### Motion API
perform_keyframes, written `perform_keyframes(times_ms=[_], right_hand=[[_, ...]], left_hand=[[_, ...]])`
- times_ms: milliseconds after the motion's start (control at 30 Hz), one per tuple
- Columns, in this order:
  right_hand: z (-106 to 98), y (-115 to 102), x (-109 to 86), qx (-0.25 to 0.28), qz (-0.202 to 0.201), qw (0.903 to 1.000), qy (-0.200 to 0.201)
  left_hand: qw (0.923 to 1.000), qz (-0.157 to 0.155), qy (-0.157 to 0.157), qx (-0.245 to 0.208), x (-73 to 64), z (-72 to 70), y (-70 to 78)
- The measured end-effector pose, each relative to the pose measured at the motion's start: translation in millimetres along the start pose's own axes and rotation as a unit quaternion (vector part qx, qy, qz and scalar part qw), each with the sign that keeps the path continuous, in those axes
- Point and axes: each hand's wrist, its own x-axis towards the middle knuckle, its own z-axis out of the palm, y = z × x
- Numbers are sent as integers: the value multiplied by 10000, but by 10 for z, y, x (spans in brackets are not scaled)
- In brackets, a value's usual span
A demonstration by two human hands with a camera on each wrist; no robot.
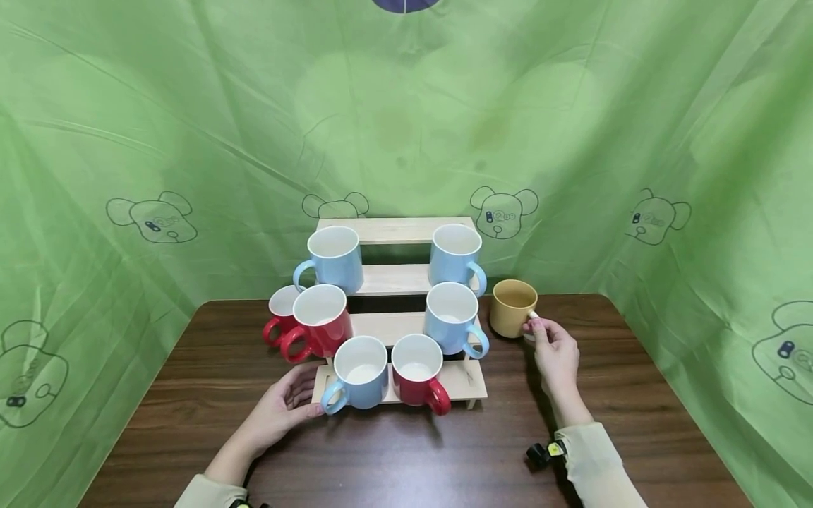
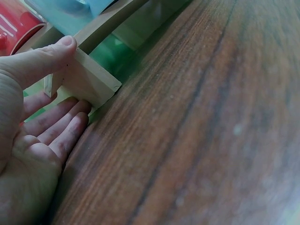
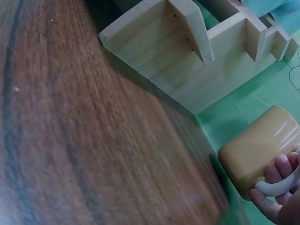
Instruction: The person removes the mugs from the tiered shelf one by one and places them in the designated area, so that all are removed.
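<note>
My right hand (image 1: 557, 356) pinches the white handle (image 3: 281, 186) of a mustard-yellow mug (image 1: 511, 315), upright just right of a wooden tiered rack (image 1: 396, 231). In the right wrist view, this mug appears beside the rack's side panel. At the rack's front left corner, my left hand (image 1: 276, 416) grips the lowest step, thumb on its top edge and fingers by the side panel. Nearest that hand are a light blue mug (image 1: 365, 384) and a red mug (image 1: 416, 388) on that step.
Higher steps carry another red mug (image 1: 325, 333) and several light blue mugs (image 1: 447, 321). Left of the rack is one more red mug (image 1: 284, 321). A dark wood table (image 1: 394, 466) lies beneath; green cloth (image 1: 406, 120) hangs behind and at both sides.
</note>
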Motion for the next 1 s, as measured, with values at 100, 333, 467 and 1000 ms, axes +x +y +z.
perform_keyframes(times_ms=[100, 333, 467, 1000], right_hand=[[13, 16, -6, 114, 75, 9999, -96], [25, 67, -11, 259, 221, 9992, -212], [17, 81, -10, 379, 189, 9984, -388], [8, 66, -48, 577, 294, 9904, -1221]], left_hand=[[10000, 2, 10, 16, 1, 0, -2], [10000, 12, -3, 25, 2, -1, -2], [10000, 28, 1, 30, 2, 0, -1], [10000, 59, -25, 19, -1, -5, -18]])
